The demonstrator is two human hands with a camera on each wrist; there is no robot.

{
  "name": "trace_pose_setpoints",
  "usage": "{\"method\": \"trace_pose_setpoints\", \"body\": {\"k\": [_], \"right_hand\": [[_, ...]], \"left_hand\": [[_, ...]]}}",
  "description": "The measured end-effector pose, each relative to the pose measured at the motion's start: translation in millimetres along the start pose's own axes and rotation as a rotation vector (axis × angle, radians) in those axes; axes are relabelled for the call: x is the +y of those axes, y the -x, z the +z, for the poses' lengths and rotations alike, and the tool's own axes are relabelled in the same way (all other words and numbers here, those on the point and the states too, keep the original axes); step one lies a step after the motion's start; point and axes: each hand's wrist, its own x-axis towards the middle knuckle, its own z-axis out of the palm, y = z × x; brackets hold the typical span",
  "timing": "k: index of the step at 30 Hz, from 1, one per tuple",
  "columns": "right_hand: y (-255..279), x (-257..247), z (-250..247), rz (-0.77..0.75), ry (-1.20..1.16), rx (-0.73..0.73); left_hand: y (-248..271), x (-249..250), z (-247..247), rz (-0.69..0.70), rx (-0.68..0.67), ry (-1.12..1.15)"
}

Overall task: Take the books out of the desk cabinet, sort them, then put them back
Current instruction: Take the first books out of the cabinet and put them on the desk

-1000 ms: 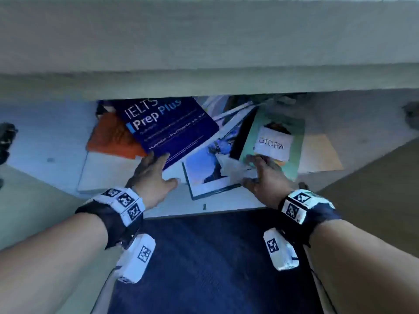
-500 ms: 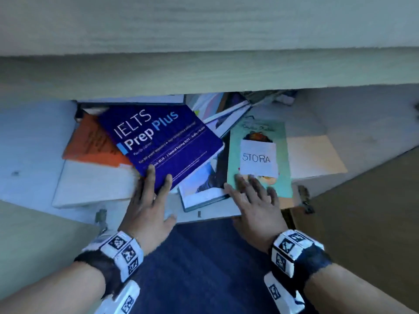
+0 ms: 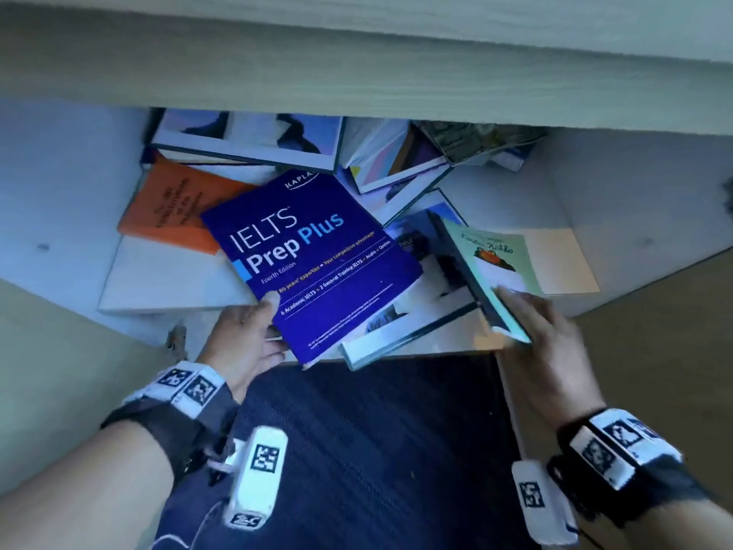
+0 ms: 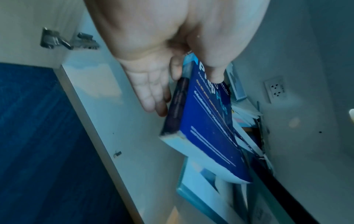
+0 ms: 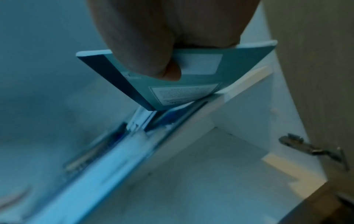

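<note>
Under-counter cabinet shelf [image 3: 131, 307], books heaped. Left hand [image 3: 242, 343] pinches blue IELTS book [image 3: 313, 267] at its near corner, thumb on top; thick, probably heavy, support the spine. Right hand [image 3: 547, 343], right of it, grips thin teal book [image 3: 496, 271], tilted; likely light, floppy.

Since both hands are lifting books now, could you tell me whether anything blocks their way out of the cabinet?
Nothing visible does. The left hand grips the IELTS Prep Plus book and the right hand the teal book, both at the cabinet's open front edge.
</note>
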Motion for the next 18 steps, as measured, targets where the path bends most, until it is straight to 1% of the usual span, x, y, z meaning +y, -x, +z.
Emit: {"method": "trace_pose_setpoints", "body": {"k": [1, 2, 3, 5, 6, 7, 8, 9, 10, 11, 12, 13, 14, 15, 16, 17, 18], "right_hand": [[4.7, -3.1, -5.3, -0.032, -0.1, 0.112], [7.1, -12.5, -9.2, -0.071, -0.164, 0.189], [7.8, -26.9, -10.8, -0.118, -0.18, 0.226], [4.4, -61.3, -6.2, -0.205, -0.131, 0.238], [0.1, -77.3, -2.0, -0.245, -0.08, 0.215], [-5.8, -91.1, 3.8, -0.281, -0.015, 0.158], [-12.7, -104.4, 9.5, -0.312, 0.055, 0.047], [-18.6, -116.3, 15.8, -0.33, 0.122, -0.116], [-22.3, -125.5, 24.1, -0.348, 0.176, -0.313], [-23.7, -131.6, 31.6, -0.377, 0.2, -0.47], [-24.0, -130.2, 38.1, -0.395, 0.199, -0.555], [-22.8, -124.4, 40.8, -0.387, 0.155, -0.563], [-19.5, -115.3, 40.1, -0.334, 0.073, -0.492], [-14.0, -101.8, 40.5, -0.227, -0.048, -0.334], [-10.2, -87.0, 38.9, -0.045, -0.197, -0.136], [-6.9, -72.0, 40.8, 0.21, -0.389, 0.026], [-5.2, -63.3, 42.5, 0.494, -0.627, 0.108]], "left_hand": [[2.9, 2.6, 3.6, -0.034, -0.042, 0.091], [3.8, 3.4, 5.4, -0.045, -0.052, 0.159], [3.1, 1.8, 6.7, -0.042, -0.048, 0.183], [2.0, -4.2, 7.9, -0.044, -0.05, 0.176], [1.8, -7.4, 9.3, -0.046, -0.047, 0.176], [2.2, -10.9, 11.0, -0.047, -0.039, 0.178], [4.7, -13.3, 12.6, -0.049, -0.035, 0.179], [8.0, -16.0, 13.9, -0.055, -0.039, 0.194], [11.9, -18.2, 14.0, -0.068, -0.06, 0.239], [13.9, -20.7, 12.4, -0.086, -0.09, 0.297], [15.2, -22.9, 10.6, -0.103, -0.121, 0.349], [16.0, -24.3, 10.5, -0.112, -0.141, 0.374], [17.4, -23.4, 12.3, -0.12, -0.156, 0.387], [18.1, -23.0, 17.4, -0.131, -0.167, 0.379], [19.3, -21.3, 24.0, -0.142, -0.168, 0.378], [19.0, -22.0, 29.8, -0.152, -0.15, 0.385], [17.0, -22.7, 34.8, -0.154, -0.113, 0.407]]}}
